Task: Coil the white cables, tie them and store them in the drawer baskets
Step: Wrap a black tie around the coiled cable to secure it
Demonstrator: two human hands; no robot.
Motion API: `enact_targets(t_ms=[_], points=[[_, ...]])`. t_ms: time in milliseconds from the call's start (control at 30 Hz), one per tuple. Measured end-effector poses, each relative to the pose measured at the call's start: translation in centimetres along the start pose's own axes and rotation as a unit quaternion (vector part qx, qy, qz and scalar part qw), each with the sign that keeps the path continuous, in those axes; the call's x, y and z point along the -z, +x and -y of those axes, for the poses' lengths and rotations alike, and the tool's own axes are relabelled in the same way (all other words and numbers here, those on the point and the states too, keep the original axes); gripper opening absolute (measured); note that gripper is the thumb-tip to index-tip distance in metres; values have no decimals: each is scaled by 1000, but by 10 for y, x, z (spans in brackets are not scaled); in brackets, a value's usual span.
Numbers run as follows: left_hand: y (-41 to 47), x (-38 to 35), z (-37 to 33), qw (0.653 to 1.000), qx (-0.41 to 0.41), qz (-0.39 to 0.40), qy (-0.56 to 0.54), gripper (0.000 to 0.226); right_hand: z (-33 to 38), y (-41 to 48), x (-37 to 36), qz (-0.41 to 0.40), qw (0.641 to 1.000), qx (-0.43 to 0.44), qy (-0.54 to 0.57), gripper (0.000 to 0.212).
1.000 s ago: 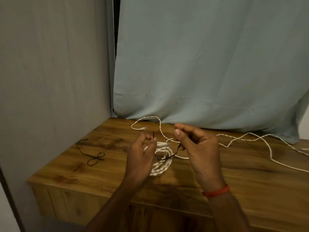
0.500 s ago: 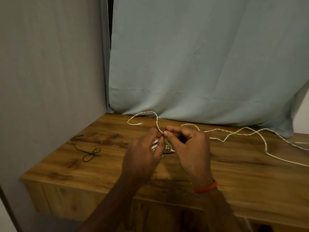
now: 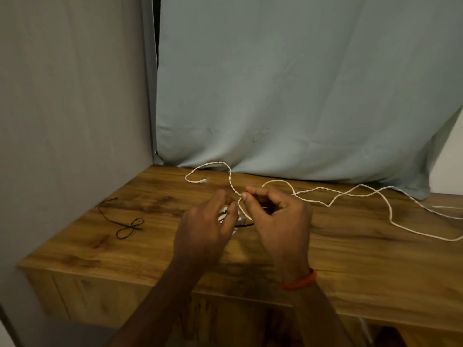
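At the middle of the wooden tabletop (image 3: 350, 266), 2 bare hands meet fingertip to fingertip above a coiled white cable (image 3: 224, 213), which lies flat on the wood and is mostly hidden behind them. The left hand (image 3: 208, 229) has its thumb and forefinger pressed together, the other fingers loosely bent. The right hand (image 3: 278, 221) pinches likewise, just beside the left. Each seems to hold 1 end of a thin black tie (image 3: 244, 224), whose slack curves under the hands across the coil; the ends themselves are too small to make out. An orange bracelet (image 3: 299, 281) circles the right wrist. From the coil a loose twisted white cable (image 3: 350, 194) wanders right across the tabletop to the frame's edge, and 1 short length loops back toward the curtain, ending in a small plug (image 3: 204, 181). A 2nd black tie (image 3: 126, 227) lies apart near the left edge. Behind hang a pale blue curtain (image 3: 300, 83) and a grey panel (image 3: 70, 96).
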State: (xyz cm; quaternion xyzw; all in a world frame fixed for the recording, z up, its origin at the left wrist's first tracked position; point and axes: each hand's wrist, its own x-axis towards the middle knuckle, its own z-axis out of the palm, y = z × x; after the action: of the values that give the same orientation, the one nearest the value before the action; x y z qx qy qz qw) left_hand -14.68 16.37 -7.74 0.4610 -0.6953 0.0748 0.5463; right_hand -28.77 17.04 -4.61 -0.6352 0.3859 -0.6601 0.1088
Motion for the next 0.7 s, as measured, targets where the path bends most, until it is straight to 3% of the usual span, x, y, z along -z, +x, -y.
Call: enact_targets(t_ms=[400,600,700], points=[[-2,-4,4,1000,1,12,-5,19,-3,-6,-5,-6,999,37,-33,15],[-5,-5,7,1000,-10,22,0,25,-5,-7,-5,12,999,15,-26,14],[-5,-3,7,1000,-6,10,-2,22,-3,-5,-3,51,998,-35,-3,12]])
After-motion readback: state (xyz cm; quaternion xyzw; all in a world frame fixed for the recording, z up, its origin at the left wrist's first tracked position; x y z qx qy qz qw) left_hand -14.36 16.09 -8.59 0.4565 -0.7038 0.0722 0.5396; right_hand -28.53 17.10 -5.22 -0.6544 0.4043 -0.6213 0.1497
